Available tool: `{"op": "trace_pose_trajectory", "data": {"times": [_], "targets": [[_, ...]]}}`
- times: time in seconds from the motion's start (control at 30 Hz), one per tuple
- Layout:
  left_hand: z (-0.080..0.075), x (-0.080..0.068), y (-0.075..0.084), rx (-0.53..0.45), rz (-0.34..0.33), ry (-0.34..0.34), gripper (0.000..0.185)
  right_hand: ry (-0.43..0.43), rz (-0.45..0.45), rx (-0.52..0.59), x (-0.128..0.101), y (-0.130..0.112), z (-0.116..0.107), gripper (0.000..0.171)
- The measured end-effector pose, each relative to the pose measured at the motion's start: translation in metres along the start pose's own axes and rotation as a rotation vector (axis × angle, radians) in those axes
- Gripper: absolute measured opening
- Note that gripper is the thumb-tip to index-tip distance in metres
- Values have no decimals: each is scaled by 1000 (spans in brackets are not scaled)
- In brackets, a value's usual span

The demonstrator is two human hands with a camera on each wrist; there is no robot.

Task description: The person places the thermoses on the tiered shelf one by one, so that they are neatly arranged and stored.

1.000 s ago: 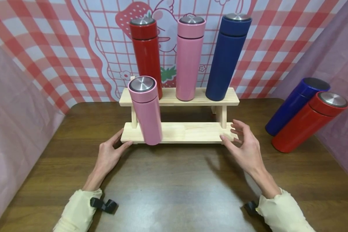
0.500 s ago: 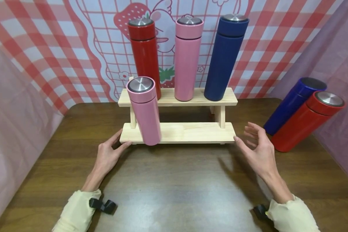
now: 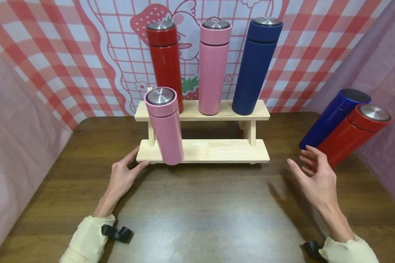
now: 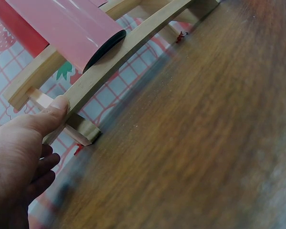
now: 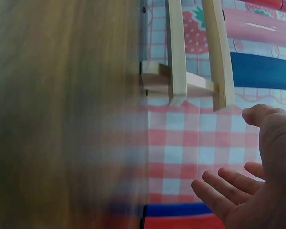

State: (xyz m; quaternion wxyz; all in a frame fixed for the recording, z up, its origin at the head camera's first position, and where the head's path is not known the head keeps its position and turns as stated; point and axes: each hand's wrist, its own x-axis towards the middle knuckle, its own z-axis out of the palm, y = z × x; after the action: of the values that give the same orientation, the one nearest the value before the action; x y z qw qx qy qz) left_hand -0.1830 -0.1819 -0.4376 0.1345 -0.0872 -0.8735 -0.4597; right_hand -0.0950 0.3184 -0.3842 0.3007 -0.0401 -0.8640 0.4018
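At the left end of the two-tier wooden stand (image 3: pixel 224 150), my left hand (image 3: pixel 123 177) pinches the lower board, its thumb (image 4: pixel 57 109) along the front edge. A pink thermos (image 3: pixel 167 128) stands upright on that board, near its left end. The upper board carries a red thermos (image 3: pixel 166 65), another pink thermos (image 3: pixel 214 69) and a dark blue thermos (image 3: pixel 257 65). My right hand (image 3: pixel 319 182) is held off the stand with fingers loosely bent and nothing in them. Its fingertips overlap the lower part of a second red thermos (image 3: pixel 349 137) in the head view.
A glossy blue thermos (image 3: pixel 332 118) stands right behind the red one at the table's right side. The brown wooden table (image 3: pixel 191 212) reaches back to a red-and-white checked cloth (image 3: pixel 95 73). Pink cloth (image 3: pixel 378 65) hangs at both sides.
My right hand has left the right end of the lower board and moved right, up to the red thermos. My left hand has stayed at the stand.
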Motion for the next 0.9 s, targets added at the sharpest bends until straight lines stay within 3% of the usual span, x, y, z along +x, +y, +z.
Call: {"op": "trace_pose_trajectory", "data": {"times": [0.27, 0.67, 0.9], "targets": [[0, 0, -1, 22, 2, 5, 64, 55, 32, -5, -2, 12, -14, 62], [0, 1, 0, 5, -4, 4, 63, 115, -4, -33, -4, 35, -44, 62], [0, 1, 0, 10, -8, 2, 63, 138, 42, -39, -3, 44, -54, 62]]}}
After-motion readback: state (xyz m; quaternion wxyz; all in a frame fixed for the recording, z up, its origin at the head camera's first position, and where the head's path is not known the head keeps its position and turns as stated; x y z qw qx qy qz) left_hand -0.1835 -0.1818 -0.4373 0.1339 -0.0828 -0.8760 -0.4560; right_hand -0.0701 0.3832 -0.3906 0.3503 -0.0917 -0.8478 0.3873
